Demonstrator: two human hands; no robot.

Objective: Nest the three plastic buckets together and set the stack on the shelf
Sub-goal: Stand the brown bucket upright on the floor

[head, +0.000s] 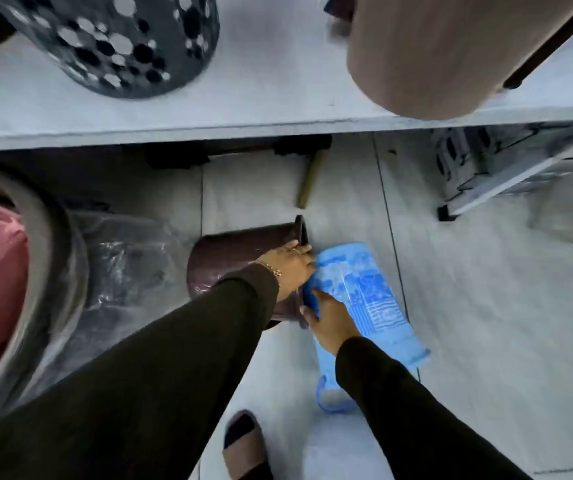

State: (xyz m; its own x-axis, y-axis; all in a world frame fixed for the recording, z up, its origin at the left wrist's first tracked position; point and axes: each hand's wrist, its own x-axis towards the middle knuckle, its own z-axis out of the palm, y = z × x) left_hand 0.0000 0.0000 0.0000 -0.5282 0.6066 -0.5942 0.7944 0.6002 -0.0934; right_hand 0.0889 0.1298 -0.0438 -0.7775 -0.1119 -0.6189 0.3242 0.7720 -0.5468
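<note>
2 buckets lie on their sides on the tiled floor, just below the front edge of the shelf: 1 brown bucket and 1 blue bucket, the blue one's base end at the brown one's mouth. Both arms reach down in dark sleeves. The left hand curls its fingers over the brown bucket's rim, grasping it. The right hand lies against the blue bucket's wall; whether it is clenched cannot be told. On the shelf stand 1 perforated grey basket and 1 tan container.
</note>
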